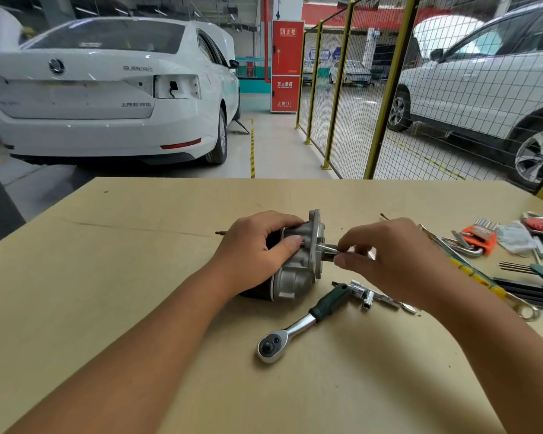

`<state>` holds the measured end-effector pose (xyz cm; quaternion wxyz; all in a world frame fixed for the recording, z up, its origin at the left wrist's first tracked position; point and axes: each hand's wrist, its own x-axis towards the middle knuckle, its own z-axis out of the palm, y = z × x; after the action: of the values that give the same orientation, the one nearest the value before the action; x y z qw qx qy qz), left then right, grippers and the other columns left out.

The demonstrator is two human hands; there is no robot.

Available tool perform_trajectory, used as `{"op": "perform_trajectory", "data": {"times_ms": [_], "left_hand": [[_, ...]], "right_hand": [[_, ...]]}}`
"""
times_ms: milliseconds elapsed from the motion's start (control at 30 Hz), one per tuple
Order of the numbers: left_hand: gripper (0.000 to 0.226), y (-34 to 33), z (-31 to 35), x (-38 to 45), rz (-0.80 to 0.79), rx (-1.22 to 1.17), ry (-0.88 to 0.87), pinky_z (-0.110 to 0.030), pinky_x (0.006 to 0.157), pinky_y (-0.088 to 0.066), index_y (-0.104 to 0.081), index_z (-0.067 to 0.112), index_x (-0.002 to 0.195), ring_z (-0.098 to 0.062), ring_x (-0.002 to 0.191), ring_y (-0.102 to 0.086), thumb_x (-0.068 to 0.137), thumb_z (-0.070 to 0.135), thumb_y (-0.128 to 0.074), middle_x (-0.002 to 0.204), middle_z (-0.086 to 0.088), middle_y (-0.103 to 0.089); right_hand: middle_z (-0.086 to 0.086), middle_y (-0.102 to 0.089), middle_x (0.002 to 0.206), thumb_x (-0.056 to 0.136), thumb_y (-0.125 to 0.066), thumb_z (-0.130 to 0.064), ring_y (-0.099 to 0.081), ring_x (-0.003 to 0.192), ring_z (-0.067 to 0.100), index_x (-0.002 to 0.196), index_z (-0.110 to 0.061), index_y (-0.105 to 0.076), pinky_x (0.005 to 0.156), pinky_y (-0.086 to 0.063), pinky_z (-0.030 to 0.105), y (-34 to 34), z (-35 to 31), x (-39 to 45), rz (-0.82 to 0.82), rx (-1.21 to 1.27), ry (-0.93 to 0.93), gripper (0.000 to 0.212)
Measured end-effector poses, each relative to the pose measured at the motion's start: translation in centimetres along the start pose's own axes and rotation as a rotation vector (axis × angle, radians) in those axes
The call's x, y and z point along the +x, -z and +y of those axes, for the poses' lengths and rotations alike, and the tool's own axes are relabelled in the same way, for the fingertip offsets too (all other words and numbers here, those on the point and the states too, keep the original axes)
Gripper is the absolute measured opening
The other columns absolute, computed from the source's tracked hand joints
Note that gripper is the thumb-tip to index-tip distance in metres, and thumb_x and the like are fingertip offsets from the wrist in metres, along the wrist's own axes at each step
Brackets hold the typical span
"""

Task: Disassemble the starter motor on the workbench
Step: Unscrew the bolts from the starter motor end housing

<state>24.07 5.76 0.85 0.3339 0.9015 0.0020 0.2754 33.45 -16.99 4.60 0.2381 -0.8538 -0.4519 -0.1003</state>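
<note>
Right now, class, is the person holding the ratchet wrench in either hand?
No. The ratchet wrench lies untouched on the workbench, while the left hand grips the starter motor and the right hand pinches its shaft.

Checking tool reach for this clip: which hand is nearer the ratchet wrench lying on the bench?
Right. The right hand hovers just above and beyond the ratchet wrench handle end, pinching the starter motor shaft; the left hand grips the motor body, farther left.
</note>
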Motion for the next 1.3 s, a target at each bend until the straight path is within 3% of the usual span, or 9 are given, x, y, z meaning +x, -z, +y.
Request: {"op": "perform_trajectory", "data": {"times_ms": [200,367,467,567,800,1067,1200,1300], "left_hand": [[0.038,-0.05,-0.10,-0.01,0.000,-0.002,0.001,-0.040,0.098,-0.053,-0.072,0.028,0.125,-0.004,0.109,-0.065,0.092,0.044,-0.061,0.114,0.019,-0.072],[0.038,-0.10,-0.05,0.02,0.002,-0.007,0.008,-0.041,0.099,-0.053,-0.072,0.029,0.125,-0.004,0.109,-0.065,0.091,0.044,-0.062,0.114,0.019,-0.072],[0.040,-0.08,-0.02,0.00,0.001,-0.009,0.003,-0.041,0.098,-0.053,-0.073,0.027,0.125,-0.006,0.107,-0.066,0.089,0.043,-0.064,0.112,0.018,-0.072],[0.040,-0.07,-0.02,-0.02,0.001,-0.005,-0.002,-0.041,0.097,-0.053,-0.072,0.027,0.125,-0.006,0.107,-0.066,0.088,0.043,-0.065,0.112,0.018,-0.072],[0.037,-0.17,-0.03,0.08,0.011,-0.016,-0.007,-0.037,0.098,-0.053,-0.073,0.027,0.123,-0.002,0.107,-0.065,0.093,0.043,-0.060,0.112,0.020,-0.072],[0.038,-0.15,-0.06,0.09,0.010,-0.022,-0.010,-0.038,0.101,-0.052,-0.074,0.026,0.124,-0.004,0.110,-0.065,0.090,0.041,-0.064,0.114,0.017,-0.073],[0.040,-0.12,-0.14,0.02,0.007,-0.015,-0.009,-0.039,0.101,-0.052,-0.073,0.027,0.124,-0.004,0.110,-0.065,0.088,0.042,-0.066,0.115,0.017,-0.072],[0.038,-0.20,-0.24,0.04,0.003,-0.005,-0.008,-0.040,0.100,-0.052,-0.072,0.029,0.124,-0.004,0.110,-0.065,0.090,0.043,-0.064,0.114,0.020,-0.071]], "right_hand": [[-0.012,-0.061,0.080,0.093,-0.069,-0.026,-0.055,0.071,0.000,0.087,-0.023,-0.078,0.063,-0.034,0.010,0.69,0.43,0.30,-0.019,-0.016,0.043,0.011],[-0.014,-0.058,0.084,0.094,-0.068,-0.022,-0.052,0.076,0.001,0.092,-0.021,-0.076,0.065,-0.036,0.015,0.89,0.36,0.36,-0.087,-0.076,0.023,0.009],[-0.018,-0.055,0.081,0.092,-0.071,-0.028,-0.052,0.076,0.007,0.088,-0.025,-0.074,0.067,-0.045,0.030,0.71,0.02,0.29,-0.048,-0.139,-0.006,0.006],[-0.018,-0.056,0.083,0.090,-0.073,-0.034,-0.055,0.080,0.012,0.087,-0.028,-0.071,0.071,-0.051,0.036,0.67,-0.15,0.21,-0.024,-0.175,-0.012,0.007],[-0.012,-0.058,0.064,0.090,-0.073,-0.032,-0.053,0.058,0.003,0.079,-0.031,-0.059,0.051,-0.031,0.018,0.61,0.34,0.10,-0.056,0.078,-0.080,0.017],[-0.009,-0.057,0.084,0.095,-0.067,-0.024,-0.055,0.077,0.010,0.089,-0.017,-0.076,0.070,-0.043,0.030,0.58,0.34,0.39,-0.026,0.030,-0.009,0.013],[-0.019,-0.054,0.084,0.090,-0.072,-0.039,-0.055,0.085,0.013,0.079,-0.035,-0.064,0.084,-0.046,0.040,0.64,-0.28,0.13,-0.016,-0.132,-0.007,0.014],[-0.019,-0.056,0.082,0.089,-0.073,-0.037,-0.056,0.079,0.010,0.079,-0.033,-0.061,0.074,-0.045,0.034,0.65,-0.13,0.17,0.011,-0.085,-0.012,0.017]]}}
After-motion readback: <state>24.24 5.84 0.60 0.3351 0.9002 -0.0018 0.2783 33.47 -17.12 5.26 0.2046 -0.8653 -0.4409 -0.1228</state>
